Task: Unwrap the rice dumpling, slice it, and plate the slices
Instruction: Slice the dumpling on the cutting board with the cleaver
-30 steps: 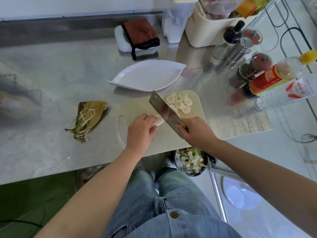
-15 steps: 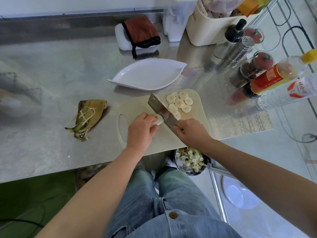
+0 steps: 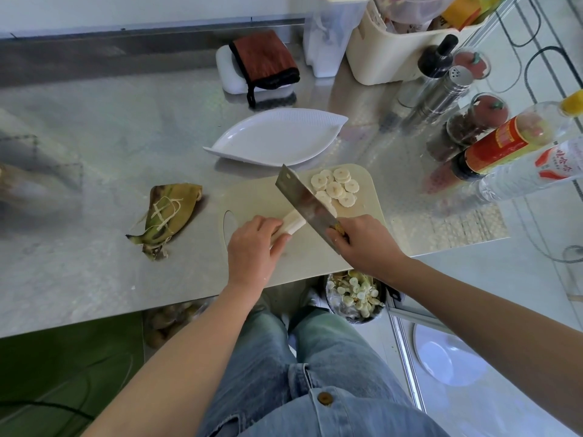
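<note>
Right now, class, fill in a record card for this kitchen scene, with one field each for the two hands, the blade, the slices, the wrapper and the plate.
Left hand: holds the uncut dumpling piece on the cutting board
Right hand: grips the cleaver by its handle
Blade: tilted, beside the piece's cut end
Slices: round, heaped on the board's far right corner
Wrapper: leaf and string, on the counter left of the board
Plate: white, leaf-shaped, beyond the board; plating not yet done
</note>
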